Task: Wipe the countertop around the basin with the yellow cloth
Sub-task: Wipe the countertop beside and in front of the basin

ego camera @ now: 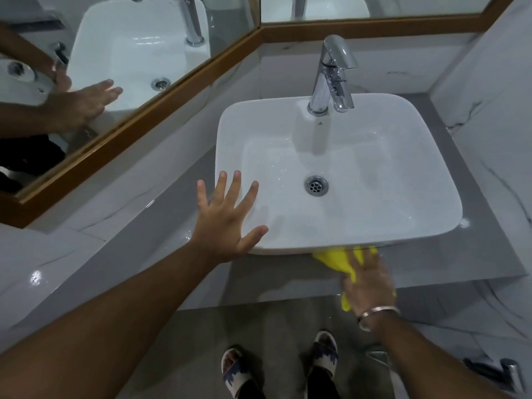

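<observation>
A white rectangular basin [426, 174] sits on a grey countertop [449, 263]. The yellow cloth [334, 259] lies bunched on the counter strip in front of the basin, partly tucked under its front rim. My right hand [370, 280], with a metal bangle on the wrist, presses down on the cloth and grips it; it looks blurred. My left hand [227, 217] has its fingers spread, with the palm by the basin's front left corner and nothing in it.
A chrome tap [331, 76] stands at the back of the basin, with a drain [316, 185] in the bowl. Wood-framed mirrors [138, 122] line the left and back walls. Marble-look wall tiles [489, 90] close the right side. My sandalled feet [322, 355] stand on the floor below.
</observation>
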`<state>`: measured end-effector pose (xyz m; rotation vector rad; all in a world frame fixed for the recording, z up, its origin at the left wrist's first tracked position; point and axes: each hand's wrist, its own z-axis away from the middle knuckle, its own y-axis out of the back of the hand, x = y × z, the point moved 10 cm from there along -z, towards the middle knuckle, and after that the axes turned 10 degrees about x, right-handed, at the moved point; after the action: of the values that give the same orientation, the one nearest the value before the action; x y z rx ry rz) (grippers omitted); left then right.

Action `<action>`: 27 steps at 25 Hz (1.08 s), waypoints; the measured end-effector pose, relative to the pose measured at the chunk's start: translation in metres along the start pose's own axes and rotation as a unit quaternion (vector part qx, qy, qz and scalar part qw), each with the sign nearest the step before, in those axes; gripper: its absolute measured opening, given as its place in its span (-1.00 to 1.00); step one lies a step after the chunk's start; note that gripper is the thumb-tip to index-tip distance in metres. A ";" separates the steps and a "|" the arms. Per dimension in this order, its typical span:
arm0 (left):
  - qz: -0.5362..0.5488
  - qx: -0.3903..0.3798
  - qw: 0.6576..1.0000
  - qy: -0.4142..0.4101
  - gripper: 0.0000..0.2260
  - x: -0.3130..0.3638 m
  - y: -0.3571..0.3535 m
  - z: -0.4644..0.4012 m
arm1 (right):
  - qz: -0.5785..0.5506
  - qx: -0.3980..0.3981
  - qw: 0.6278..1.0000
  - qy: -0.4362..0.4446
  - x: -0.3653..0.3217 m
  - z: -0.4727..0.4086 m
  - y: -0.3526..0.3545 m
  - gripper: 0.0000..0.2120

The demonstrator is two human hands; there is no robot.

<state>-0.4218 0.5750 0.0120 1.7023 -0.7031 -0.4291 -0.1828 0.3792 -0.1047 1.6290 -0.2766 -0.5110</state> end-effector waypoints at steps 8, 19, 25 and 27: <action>-0.008 -0.012 1.000 0.003 -0.23 0.002 0.000 0.002 | -0.041 -0.073 0.967 0.239 -0.204 0.053 -0.044 -0.33; -0.033 -0.026 0.982 0.182 -0.34 -0.103 0.009 0.100 | -0.123 -0.154 0.953 0.232 -0.247 0.054 0.011 -0.33; -0.044 -0.131 0.981 0.136 -0.26 -0.103 -0.020 0.199 | -0.052 0.023 0.912 0.407 -0.338 -0.024 0.105 -0.24; -0.010 -0.115 0.989 0.096 -0.31 -0.058 -0.028 0.190 | 0.069 -0.049 0.900 0.427 -0.345 -0.044 0.068 -0.18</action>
<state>-0.5768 0.4754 -0.0671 1.5096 -0.4783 -0.3406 -0.4532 0.5700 0.0217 1.5705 0.2899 0.3196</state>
